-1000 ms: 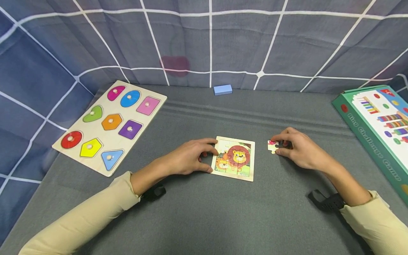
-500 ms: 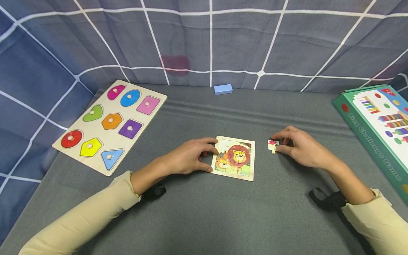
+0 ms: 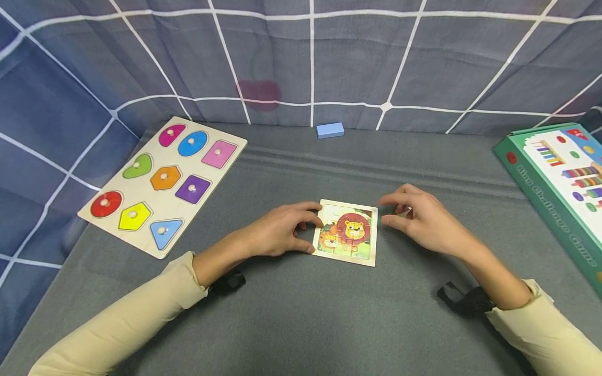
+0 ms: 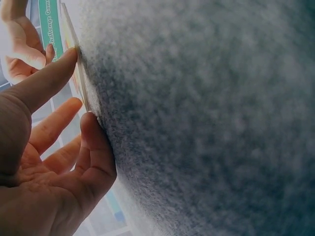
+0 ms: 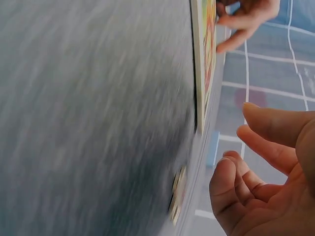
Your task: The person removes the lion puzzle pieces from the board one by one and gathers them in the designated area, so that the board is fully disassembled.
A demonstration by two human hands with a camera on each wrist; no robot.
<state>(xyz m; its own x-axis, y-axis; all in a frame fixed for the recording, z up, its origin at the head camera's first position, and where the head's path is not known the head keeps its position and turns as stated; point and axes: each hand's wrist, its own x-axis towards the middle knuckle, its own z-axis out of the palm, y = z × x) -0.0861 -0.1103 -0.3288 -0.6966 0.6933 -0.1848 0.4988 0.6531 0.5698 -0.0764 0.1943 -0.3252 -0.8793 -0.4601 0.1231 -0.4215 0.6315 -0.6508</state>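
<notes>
A square wooden jigsaw puzzle point(image 3: 348, 235) with a lion picture lies flat in the middle of the table. My left hand point(image 3: 282, 231) rests at its left side, thumb by the near corner and fingertips on the frame's edge. Just right of the puzzle is my right hand point(image 3: 420, 216), thumb and index finger apart with nothing between them, as the right wrist view also shows. Beneath that hand, loose jigsaw pieces point(image 5: 178, 195) lie on the cloth, mostly hidden by the hand in the head view.
A wooden peg board point(image 3: 162, 188) with colored knobbed shapes lies at left. A small blue block point(image 3: 330, 130) sits at the back by the gridded curtain point(image 3: 348, 57). At right is a green game box point(image 3: 545, 203).
My right hand has let go of the jigsaw piece and moved left, toward the puzzle. My left hand and the puzzle have stayed in place.
</notes>
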